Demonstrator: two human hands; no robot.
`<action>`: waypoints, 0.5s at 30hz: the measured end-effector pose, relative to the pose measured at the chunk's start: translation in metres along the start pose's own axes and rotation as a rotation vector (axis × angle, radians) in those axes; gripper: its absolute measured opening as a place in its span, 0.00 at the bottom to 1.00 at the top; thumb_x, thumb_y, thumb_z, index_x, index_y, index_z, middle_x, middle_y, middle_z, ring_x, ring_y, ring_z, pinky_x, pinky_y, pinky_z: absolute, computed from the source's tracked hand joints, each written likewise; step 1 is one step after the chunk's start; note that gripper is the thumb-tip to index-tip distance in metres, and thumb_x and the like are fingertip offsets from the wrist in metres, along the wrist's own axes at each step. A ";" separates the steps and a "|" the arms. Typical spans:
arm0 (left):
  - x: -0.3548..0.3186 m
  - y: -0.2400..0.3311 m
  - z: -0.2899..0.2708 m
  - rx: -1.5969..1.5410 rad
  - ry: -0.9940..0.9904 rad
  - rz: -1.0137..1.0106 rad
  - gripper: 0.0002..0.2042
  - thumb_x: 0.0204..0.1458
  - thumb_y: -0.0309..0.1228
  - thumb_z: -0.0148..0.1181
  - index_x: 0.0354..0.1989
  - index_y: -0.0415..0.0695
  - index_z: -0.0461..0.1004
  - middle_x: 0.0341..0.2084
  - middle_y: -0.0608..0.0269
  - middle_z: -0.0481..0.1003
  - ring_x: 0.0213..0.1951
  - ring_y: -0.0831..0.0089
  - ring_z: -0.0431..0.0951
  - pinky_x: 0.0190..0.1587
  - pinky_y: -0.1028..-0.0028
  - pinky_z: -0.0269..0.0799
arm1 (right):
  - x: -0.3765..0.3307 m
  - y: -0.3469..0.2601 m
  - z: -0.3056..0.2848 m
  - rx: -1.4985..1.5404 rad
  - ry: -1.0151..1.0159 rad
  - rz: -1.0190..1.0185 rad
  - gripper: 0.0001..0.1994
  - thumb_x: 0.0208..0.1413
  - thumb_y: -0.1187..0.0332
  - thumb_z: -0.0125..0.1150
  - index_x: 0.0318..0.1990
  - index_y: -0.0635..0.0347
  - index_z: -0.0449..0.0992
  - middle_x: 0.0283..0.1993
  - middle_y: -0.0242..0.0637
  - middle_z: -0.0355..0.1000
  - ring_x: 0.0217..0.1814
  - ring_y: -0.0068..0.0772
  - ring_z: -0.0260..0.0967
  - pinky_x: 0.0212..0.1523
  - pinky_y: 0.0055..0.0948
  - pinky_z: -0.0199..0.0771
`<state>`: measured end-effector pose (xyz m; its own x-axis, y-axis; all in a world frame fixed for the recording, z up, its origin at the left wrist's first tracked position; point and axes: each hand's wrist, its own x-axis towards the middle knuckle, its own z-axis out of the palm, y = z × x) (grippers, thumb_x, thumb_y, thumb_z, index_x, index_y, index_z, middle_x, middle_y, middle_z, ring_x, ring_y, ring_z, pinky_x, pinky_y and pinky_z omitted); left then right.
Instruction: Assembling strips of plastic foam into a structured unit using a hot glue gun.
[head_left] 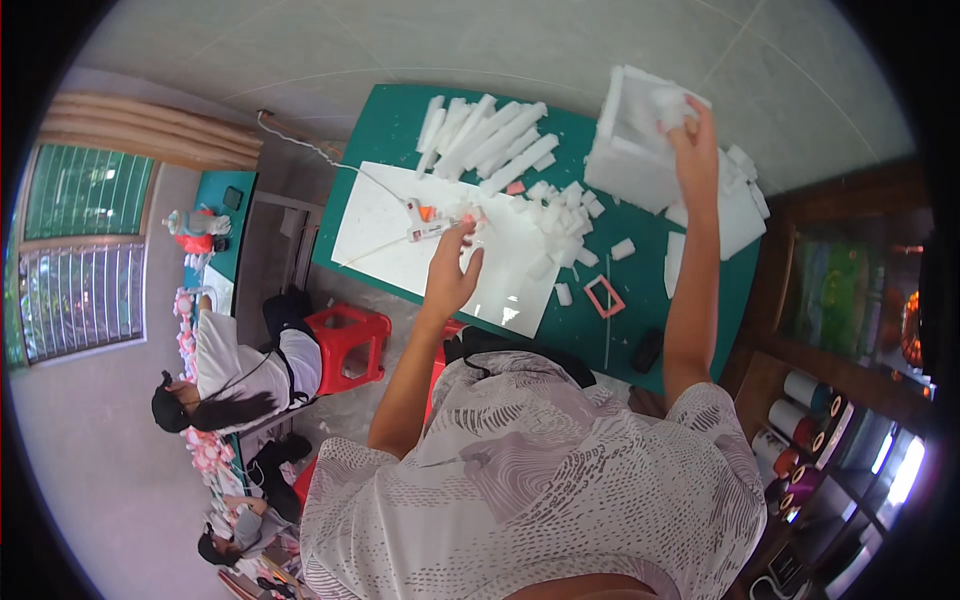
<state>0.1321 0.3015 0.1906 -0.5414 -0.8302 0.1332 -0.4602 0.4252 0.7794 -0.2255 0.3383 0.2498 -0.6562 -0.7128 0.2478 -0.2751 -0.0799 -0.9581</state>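
Observation:
My right hand [692, 145] reaches over the rim of a white foam box [620, 150] at the far right of the table. Its fingers are curled around a white foam piece [666, 102], partly hidden by the box and the hand. My left hand [454, 272] is over a white sheet [375, 225], thumb apart from the fingers and nothing plainly held. Its fingertips are beside a small pink piece [474, 214]. Close to them lies a white hot glue gun [425, 230] with an orange part, its cord running off to the upper left.
Long white foam strips [490, 135] lie behind the sheet, and cut foam blocks [562, 222] are heaped right of it. A pink rectangular frame [604, 297] and a dark object [648, 350] are on the green table [625, 270]. Two people sit at the left near a red stool [345, 345].

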 end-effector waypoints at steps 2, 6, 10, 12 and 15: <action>0.018 0.037 -0.003 -0.014 0.000 0.118 0.20 0.46 0.25 0.57 0.50 0.40 0.64 0.44 0.50 0.68 0.41 0.58 0.71 0.44 0.67 0.66 | -0.048 -0.032 0.011 0.354 -0.194 0.093 0.25 0.47 0.81 0.42 0.57 0.60 0.60 0.36 0.33 0.70 0.37 0.23 0.66 0.41 0.21 0.64; 0.036 0.109 -0.001 0.148 -0.022 0.538 0.23 0.43 0.24 0.58 0.52 0.40 0.63 0.49 0.52 0.66 0.49 0.57 0.67 0.51 0.64 0.59 | -0.129 -0.011 0.033 0.644 -0.568 0.327 0.29 0.42 0.75 0.44 0.58 0.67 0.57 0.44 0.37 0.66 0.46 0.27 0.65 0.48 0.25 0.63; 0.028 0.090 0.016 0.113 -0.412 0.459 0.24 0.42 0.22 0.56 0.52 0.39 0.62 0.47 0.49 0.65 0.46 0.51 0.68 0.47 0.62 0.64 | -0.178 -0.010 0.057 0.274 -0.551 0.304 0.20 0.47 0.69 0.50 0.49 0.67 0.63 0.37 0.41 0.70 0.39 0.32 0.69 0.39 0.28 0.66; 0.021 0.071 0.021 0.192 -0.579 0.398 0.23 0.44 0.21 0.54 0.51 0.38 0.61 0.42 0.47 0.66 0.42 0.48 0.69 0.42 0.62 0.67 | -0.196 0.002 0.061 -0.042 -0.530 0.310 0.17 0.49 0.66 0.53 0.44 0.66 0.66 0.32 0.44 0.72 0.34 0.35 0.71 0.35 0.29 0.67; 0.014 0.032 0.008 0.107 -0.613 0.512 0.19 0.46 0.22 0.53 0.49 0.35 0.62 0.42 0.45 0.67 0.43 0.47 0.70 0.42 0.62 0.68 | -0.220 -0.002 0.070 -0.189 -0.510 0.185 0.14 0.53 0.61 0.55 0.36 0.66 0.67 0.24 0.46 0.71 0.26 0.39 0.71 0.30 0.32 0.67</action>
<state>0.1040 0.3060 0.2126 -0.9790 -0.1903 0.0737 -0.0986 0.7574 0.6455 -0.0314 0.4465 0.1871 -0.2965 -0.9527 -0.0669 -0.3398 0.1707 -0.9249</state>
